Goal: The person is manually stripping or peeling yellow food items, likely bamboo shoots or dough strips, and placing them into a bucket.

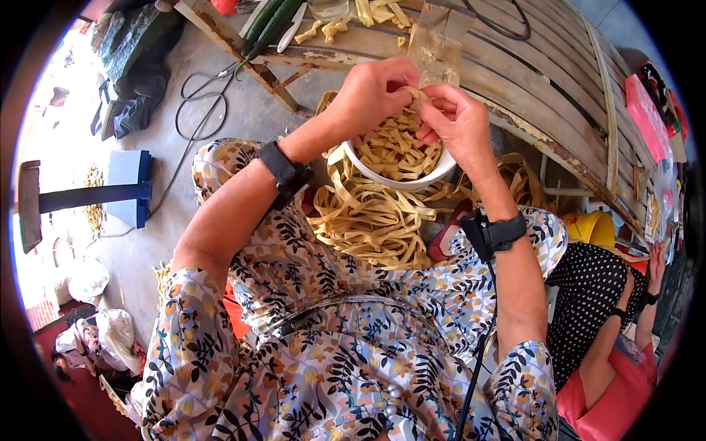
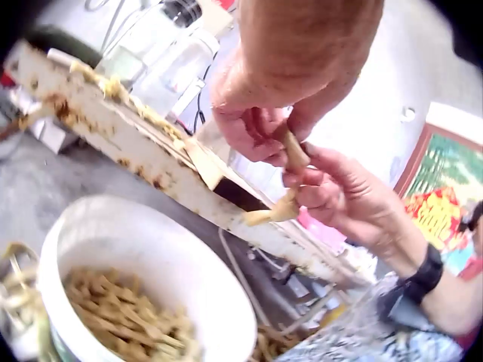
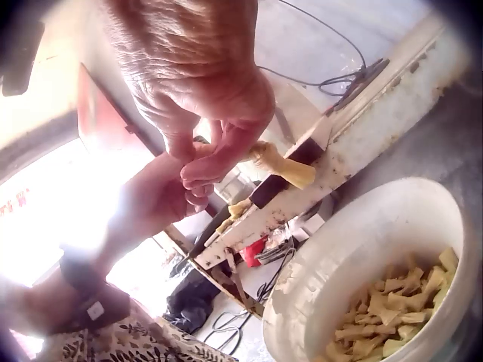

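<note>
Both hands meet above a white bucket (image 3: 302,256) that holds many short knotted yellowish pieces (image 1: 397,147). Between them is one yellowish strip (image 2: 296,154) with a knotted part; its end (image 3: 298,172) sticks out past the fingers. The left hand (image 1: 371,95) pinches one part of the strip with thumb and fingers. From the other side, the right hand (image 1: 457,125) pinches it, its fingertips close to the left ones. Long loose yellowish strips (image 1: 375,220) lie heaped below the bucket, in front of the person's lap.
A slatted wooden bench (image 1: 529,81) with a rusty edge runs beyond the bucket, bearing cucumbers (image 1: 272,26), small yellowish pieces (image 1: 334,28) and a wooden block (image 1: 435,48). Black cable (image 1: 193,136) lies on the floor at left. Another person (image 1: 610,345) sits at right.
</note>
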Demonstrator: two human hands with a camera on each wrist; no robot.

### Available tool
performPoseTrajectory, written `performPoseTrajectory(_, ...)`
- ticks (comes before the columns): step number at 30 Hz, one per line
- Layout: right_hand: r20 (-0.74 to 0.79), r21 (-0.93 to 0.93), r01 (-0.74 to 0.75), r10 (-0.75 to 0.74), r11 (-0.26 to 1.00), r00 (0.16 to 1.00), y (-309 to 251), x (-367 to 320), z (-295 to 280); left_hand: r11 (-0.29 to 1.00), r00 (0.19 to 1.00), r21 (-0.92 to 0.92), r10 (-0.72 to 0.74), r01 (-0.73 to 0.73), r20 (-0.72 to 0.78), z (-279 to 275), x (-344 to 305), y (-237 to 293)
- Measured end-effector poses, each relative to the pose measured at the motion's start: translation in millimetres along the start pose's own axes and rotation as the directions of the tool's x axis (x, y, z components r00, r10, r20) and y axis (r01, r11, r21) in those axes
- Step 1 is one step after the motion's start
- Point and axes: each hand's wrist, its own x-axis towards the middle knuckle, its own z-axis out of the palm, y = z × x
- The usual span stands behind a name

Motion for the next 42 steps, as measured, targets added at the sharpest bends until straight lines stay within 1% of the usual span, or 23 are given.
performPoseTrajectory(1,-0.016,0.007,0.009,-0.009,1.0,1.0,2,0,0,0.996,1.0,-0.084,-0.027,0.026,-0.011,2,2,-5)
performPoseTrajectory(2,-0.033,0.014,0.019,-0.018,1.0,0.999,6,1,0,0.971,0.993,-0.211,-0.113,0.116,0.027,3,3,-9)
performPoseTrajectory(4,-0.057,0.043,0.024,-0.022,0.999,0.998,11,3,-2,0.848,0.954,-0.437,-0.269,0.3,0.133,2,4,-7)
performPoseTrajectory(6,-0.076,0.085,0.019,-0.012,0.996,0.997,14,7,-10,0.879,0.962,-0.397,-0.211,0.265,0.175,-2,6,-2)
performPoseTrajectory(7,-0.038,0.205,-0.042,0.05,0.978,0.998,8,5,-11,0.893,0.963,-0.378,-0.181,0.246,0.198,-2,7,-1)
performPoseTrajectory(11,0.129,0.469,-0.16,0.112,0.869,0.985,20,5,-18,0.994,0.995,-0.106,0.01,0.001,0.1,4,10,-13)
performPoseTrajectory(13,0.21,0.558,-0.227,0.129,0.798,0.969,22,5,-20,0.994,0.993,0.041,0.097,-0.1,0.06,5,8,-6)
performPoseTrajectory(16,0.249,0.631,-0.279,0.151,0.724,0.957,19,5,-16,0.973,0.98,0.122,0.198,-0.196,-0.004,6,4,0)
performPoseTrajectory(19,0.224,0.37,-0.209,0.131,0.905,0.966,15,3,-13,0.803,0.914,0.441,0.38,-0.402,0.141,6,1,4)
performPoseTrajectory(22,0.171,0.147,-0.178,0.152,0.973,0.974,13,-2,-8,0.684,0.886,0.563,0.345,-0.464,0.311,5,-2,2)
performPoseTrajectory(25,0.14,0.0,-0.109,0.108,0.994,0.984,16,-5,-12,0.852,0.919,0.345,0.354,-0.394,0.175,10,-6,-5)
performPoseTrajectory(26,0.129,-0.062,-0.078,0.085,0.995,0.988,12,-5,-12,0.978,0.975,0.091,0.173,-0.187,0.143,7,-6,-6)
performPoseTrajectory(27,0.15,-0.017,-0.075,0.077,0.997,0.986,7,-3,-18,0.985,0.987,-0.169,-0.018,0.046,0.16,-1,-6,1)
performPoseTrajectory(28,0.136,-0.039,-0.032,0.037,0.999,0.99,4,-4,-17,0.872,0.955,-0.405,-0.195,0.273,0.225,-6,-6,8)
performPoseTrajectory(29,0.122,-0.062,0.009,-0.002,0.998,0.993,1,-8,-16,0.771,0.956,-0.565,-0.254,0.293,0.149,-3,-7,14)
performPoseTrajectory(31,0.102,-0.037,0.059,-0.055,0.998,0.993,3,-9,-16,0.452,0.929,-0.82,-0.281,0.351,0.242,-13,-1,1)
performPoseTrajectory(32,0.092,-0.071,0.115,-0.108,0.991,0.99,4,-9,-15,0.259,0.914,-0.894,-0.279,0.366,0.293,-17,1,-3)
performPoseTrajectory(33,0.086,-0.107,0.173,-0.165,0.979,0.983,4,-9,-13,0.219,0.894,-0.912,-0.37,0.347,0.251,-17,1,5)
performPoseTrajectory(36,0.051,-0.17,0.261,-0.256,0.95,0.965,1,-9,-8,0.117,0.888,-0.932,-0.365,0.342,0.28,-24,4,11)
performPoseTrajectory(38,0.001,-0.23,0.297,-0.305,0.927,0.952,2,-10,-7,0.349,0.914,-0.866,-0.317,0.359,0.251,-26,1,18)
performPoseTrajectory(40,-0.062,-0.253,0.264,-0.288,0.931,0.955,5,-11,-8,0.547,0.936,-0.763,-0.261,0.346,0.237,-21,-2,21)
performPoseTrajectory(41,-0.092,-0.261,0.248,-0.28,0.933,0.956,6,-11,-9,0.493,0.91,-0.768,-0.284,0.408,0.301,-20,-3,17)
performPoseTrajectory(42,-0.114,-0.259,0.236,-0.272,0.937,0.955,8,-11,-9,0.586,0.92,-0.71,-0.262,0.391,0.29,-18,-4,15)
